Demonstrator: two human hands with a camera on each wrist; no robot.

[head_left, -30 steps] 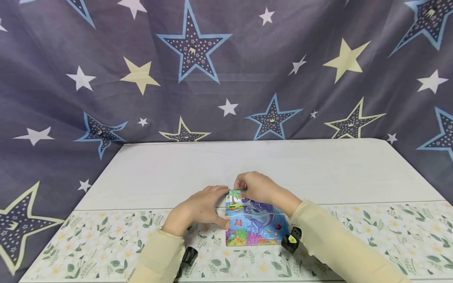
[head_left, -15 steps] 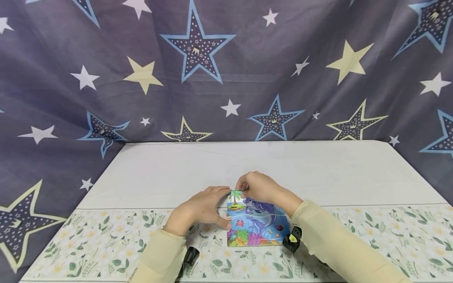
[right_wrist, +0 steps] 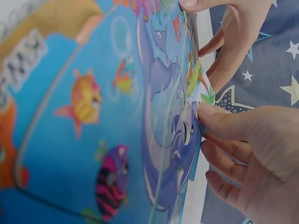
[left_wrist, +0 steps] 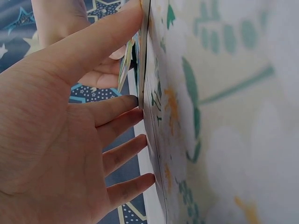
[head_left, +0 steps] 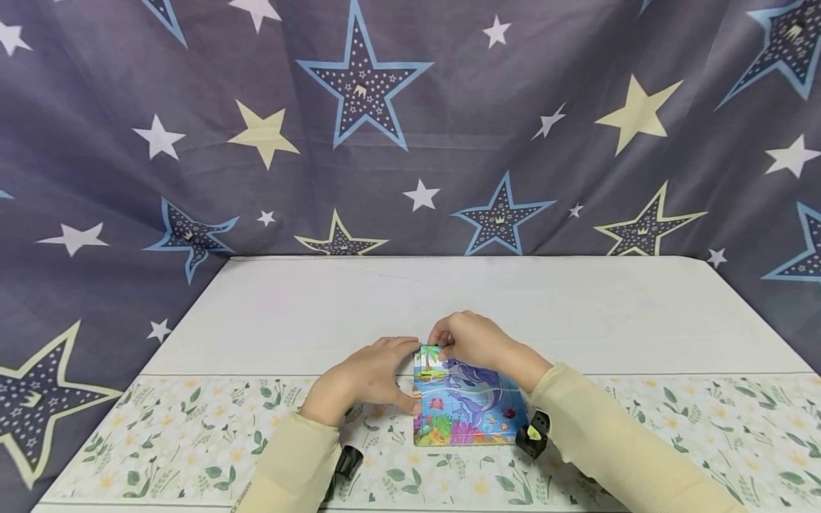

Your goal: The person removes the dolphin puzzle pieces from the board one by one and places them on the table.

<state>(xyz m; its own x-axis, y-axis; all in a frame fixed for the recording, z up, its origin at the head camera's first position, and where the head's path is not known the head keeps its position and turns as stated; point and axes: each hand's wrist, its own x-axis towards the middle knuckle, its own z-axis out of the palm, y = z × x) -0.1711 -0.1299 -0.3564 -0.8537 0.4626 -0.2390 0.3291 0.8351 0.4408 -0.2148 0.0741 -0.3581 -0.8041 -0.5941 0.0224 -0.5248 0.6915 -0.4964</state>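
Hands (head_left: pixel 367 374) (head_left: pixel 476 340) partly hide a puzzle (head_left: pixel 471 413) amid floral print (head_left: pixel 205 442).

Blue puzzle (head_left: pixel 471 402) with purple dolphin (right_wrist: pixel 184 158)

Right hand (right_wrist: pixel 254 154) pinches palm-tree piece (right_wrist: pixel 206 92) at dolphin puzzle (right_wrist: pixel 128 154) edge — left hand (right_wrist: pixel 239 35) just beyond.

Towards the near edge of the tabletop (head_left: pixel 244 434), the head view cuts off both your sleeves (head_left: pixel 616 438). Your right hand (head_left: pixel 477 338) hides part of the far edge of the puzzle (head_left: pixel 465 410); a black wrist device (head_left: pixel 534 434) covers its near right corner. Your left wrist view blurs the floral print (left_wrist: pixel 224 112); your right cuts off lettering (right_wrist: pixel 23 60).
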